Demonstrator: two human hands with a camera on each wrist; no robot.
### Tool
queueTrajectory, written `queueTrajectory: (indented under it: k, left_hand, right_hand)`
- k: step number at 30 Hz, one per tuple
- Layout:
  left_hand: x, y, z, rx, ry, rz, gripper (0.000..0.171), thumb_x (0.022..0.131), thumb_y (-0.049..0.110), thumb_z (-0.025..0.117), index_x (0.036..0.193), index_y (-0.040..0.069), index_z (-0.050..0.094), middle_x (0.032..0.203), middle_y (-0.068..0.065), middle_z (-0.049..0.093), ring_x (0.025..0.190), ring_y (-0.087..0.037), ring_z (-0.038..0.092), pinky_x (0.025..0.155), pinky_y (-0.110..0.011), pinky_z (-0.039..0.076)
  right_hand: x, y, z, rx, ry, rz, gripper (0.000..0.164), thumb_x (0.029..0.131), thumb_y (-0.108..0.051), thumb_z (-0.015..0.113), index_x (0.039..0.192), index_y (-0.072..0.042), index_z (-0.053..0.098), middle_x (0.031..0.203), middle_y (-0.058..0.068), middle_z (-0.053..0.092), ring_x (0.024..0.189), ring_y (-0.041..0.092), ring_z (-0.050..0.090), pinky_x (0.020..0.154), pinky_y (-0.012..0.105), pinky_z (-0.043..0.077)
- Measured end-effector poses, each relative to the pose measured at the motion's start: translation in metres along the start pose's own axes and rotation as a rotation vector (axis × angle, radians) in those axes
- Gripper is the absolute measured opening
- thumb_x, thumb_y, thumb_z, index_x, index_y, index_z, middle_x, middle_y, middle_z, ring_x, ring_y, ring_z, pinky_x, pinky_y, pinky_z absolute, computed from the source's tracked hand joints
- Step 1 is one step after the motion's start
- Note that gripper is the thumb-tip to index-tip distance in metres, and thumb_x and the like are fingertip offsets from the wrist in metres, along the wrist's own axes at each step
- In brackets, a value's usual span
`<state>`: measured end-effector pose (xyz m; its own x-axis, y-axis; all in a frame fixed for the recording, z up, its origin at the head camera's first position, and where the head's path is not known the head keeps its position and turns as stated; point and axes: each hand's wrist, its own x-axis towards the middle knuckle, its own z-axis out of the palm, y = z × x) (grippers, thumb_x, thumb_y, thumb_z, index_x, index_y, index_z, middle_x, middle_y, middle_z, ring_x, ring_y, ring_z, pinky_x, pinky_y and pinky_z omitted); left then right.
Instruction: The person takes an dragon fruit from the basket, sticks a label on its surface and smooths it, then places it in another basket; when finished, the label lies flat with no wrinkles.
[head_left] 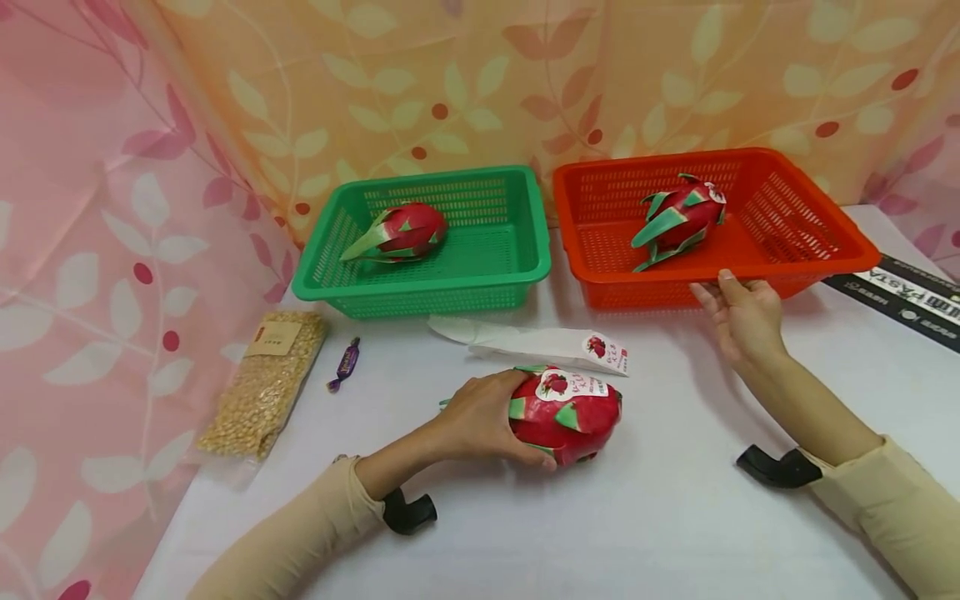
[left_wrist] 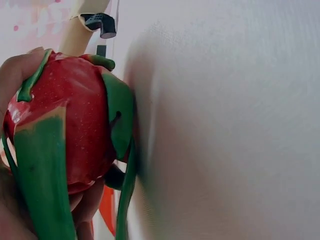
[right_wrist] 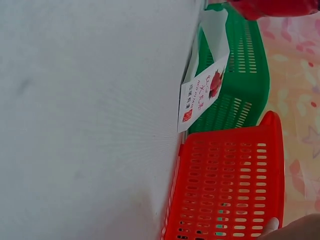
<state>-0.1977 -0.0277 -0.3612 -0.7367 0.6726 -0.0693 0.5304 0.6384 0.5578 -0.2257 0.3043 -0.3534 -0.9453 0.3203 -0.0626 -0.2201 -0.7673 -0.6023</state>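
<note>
My left hand [head_left: 480, 417] grips a red dragon fruit [head_left: 573, 421] with green scales, which lies on the white table. A white label with a fruit picture faces up on it. In the left wrist view the dragon fruit [left_wrist: 82, 130] fills the palm, its long green scales trailing down. At the red basket [head_left: 600, 292] my right hand [head_left: 750, 325] holds the front rim, thumb on top and fingers against the outer wall. A labelled dragon fruit [head_left: 686, 217] lies inside. The right wrist view shows only part of that hand at the basket's edge.
The green basket [head_left: 442, 292] stands left of the red one and holds a dragon fruit [head_left: 412, 229]. In front lies a white paper strip [head_left: 540, 343] with a label. A bag of yellow kernels [head_left: 273, 383], a purple-wrapped candy [head_left: 345, 364] and a black pasta packet [head_left: 903, 300] lie around.
</note>
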Motion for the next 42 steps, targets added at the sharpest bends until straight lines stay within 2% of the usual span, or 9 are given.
queueTrajectory:
  k: [5, 10, 15, 19, 24, 27, 31, 36, 42]
  left_hand:
    - [0.006, 0.004, -0.011, -0.056, 0.035, -0.025, 0.085, 0.059, 0.054, 0.077, 0.128, 0.016, 0.046, 0.117, 0.007, 0.055, 0.106, -0.009, 0.051, 0.079, -0.027, 0.049]
    - [0.016, 0.031, -0.036, -0.133, 0.114, -0.053, 0.080, 0.060, 0.052, 0.078, 0.125, 0.016, 0.047, 0.113, 0.008, 0.056, 0.103, -0.009, 0.051, 0.073, -0.026, 0.050]
    - [0.048, 0.058, -0.071, -0.130, 0.218, -0.020, 0.082, 0.061, 0.053, 0.077, 0.127, 0.017, 0.045, 0.114, 0.006, 0.056, 0.101, -0.009, 0.051, 0.071, -0.025, 0.051]
    - [0.089, 0.067, -0.096, 0.009, 0.303, -0.004, 0.088, 0.060, 0.058, 0.075, 0.130, 0.016, 0.043, 0.119, 0.005, 0.055, 0.104, -0.009, 0.050, 0.078, -0.025, 0.047]
    - [0.144, 0.076, -0.113, 0.288, 0.360, -0.109, 0.088, 0.058, 0.069, 0.069, 0.126, 0.018, 0.045, 0.118, 0.008, 0.056, 0.102, -0.007, 0.051, 0.081, -0.030, 0.036]
    - [0.176, 0.077, -0.116, 0.355, 0.357, -0.201, 0.075, 0.057, 0.071, 0.068, 0.111, 0.022, 0.052, 0.107, 0.010, 0.059, 0.098, -0.009, 0.050, 0.082, -0.032, 0.033]
    - [0.219, 0.080, -0.113, 0.441, 0.320, -0.279, 0.058, 0.059, 0.072, 0.066, 0.090, 0.025, 0.053, 0.094, 0.011, 0.060, 0.092, -0.011, 0.049, 0.085, -0.035, 0.031]
    - [0.258, 0.086, -0.098, 0.601, 0.259, -0.330, 0.052, 0.061, 0.074, 0.061, 0.088, 0.030, 0.053, 0.100, 0.010, 0.057, 0.098, -0.011, 0.048, 0.089, -0.039, 0.031]
    - [0.287, 0.095, -0.074, 0.719, 0.274, -0.439, 0.044, 0.064, 0.066, 0.063, 0.096, 0.036, 0.058, 0.104, 0.012, 0.059, 0.097, -0.014, 0.051, 0.083, -0.034, 0.037]
  right_hand:
    - [0.000, 0.002, 0.001, -0.034, 0.031, -0.007, 0.032, 0.086, 0.000, 0.056, 0.106, -0.003, 0.031, 0.096, 0.010, 0.047, 0.072, 0.021, 0.062, 0.069, 0.031, 0.056]
    - [-0.001, 0.005, 0.001, -0.045, 0.002, -0.038, 0.035, 0.086, 0.000, 0.056, 0.108, -0.004, 0.029, 0.096, 0.010, 0.047, 0.073, 0.020, 0.062, 0.070, 0.030, 0.055]
    - [-0.001, 0.007, 0.000, -0.011, -0.019, -0.067, 0.033, 0.087, 0.002, 0.054, 0.107, -0.003, 0.028, 0.091, 0.011, 0.048, 0.072, 0.021, 0.061, 0.070, 0.031, 0.055]
    - [0.000, 0.009, -0.001, 0.004, -0.014, -0.081, 0.030, 0.088, 0.003, 0.051, 0.106, -0.002, 0.027, 0.088, 0.013, 0.049, 0.069, 0.022, 0.061, 0.069, 0.032, 0.056]
    - [0.000, 0.008, -0.002, 0.016, -0.005, -0.073, 0.031, 0.089, 0.003, 0.051, 0.108, -0.002, 0.027, 0.092, 0.014, 0.051, 0.070, 0.023, 0.061, 0.069, 0.032, 0.056]
    - [-0.002, 0.008, -0.001, -0.005, 0.000, -0.057, 0.031, 0.089, 0.002, 0.051, 0.110, -0.003, 0.028, 0.096, 0.013, 0.050, 0.072, 0.023, 0.061, 0.069, 0.031, 0.056]
    - [-0.003, 0.003, -0.003, -0.040, 0.006, -0.055, 0.030, 0.089, 0.001, 0.051, 0.109, -0.003, 0.029, 0.094, 0.011, 0.049, 0.073, 0.021, 0.060, 0.070, 0.030, 0.056]
    - [-0.006, 0.005, -0.003, -0.061, -0.002, -0.047, 0.028, 0.090, 0.000, 0.050, 0.109, -0.004, 0.029, 0.096, 0.011, 0.049, 0.073, 0.021, 0.062, 0.070, 0.030, 0.055]
    - [-0.006, 0.005, -0.002, -0.092, -0.010, -0.061, 0.030, 0.089, -0.001, 0.052, 0.107, -0.004, 0.028, 0.092, 0.010, 0.047, 0.074, 0.020, 0.062, 0.071, 0.030, 0.055]
